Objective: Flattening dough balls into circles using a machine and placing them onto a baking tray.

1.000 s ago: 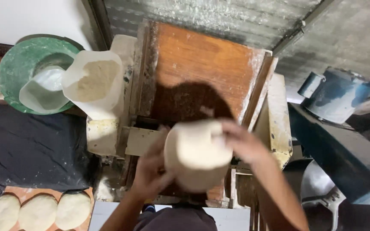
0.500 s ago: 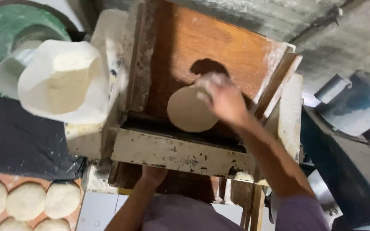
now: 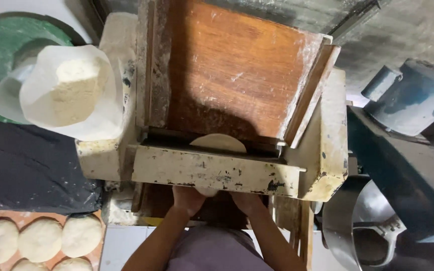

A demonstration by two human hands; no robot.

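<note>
Dough disc (image 3: 218, 142) lies half-swallowed at the slot of the cream-painted roller machine (image 3: 212, 173), at the foot of the sloping wooden chute (image 3: 232, 75). I keep my left hand (image 3: 188, 196) and right hand (image 3: 247, 200) side by side under the machine's front bar, fingers hidden, so I cannot tell their grip; a pale edge of dough (image 3: 208, 191) shows between them. Flour tub (image 3: 69, 90) stands at left; dough balls (image 3: 41, 240) rest on an orange tray.
</note>
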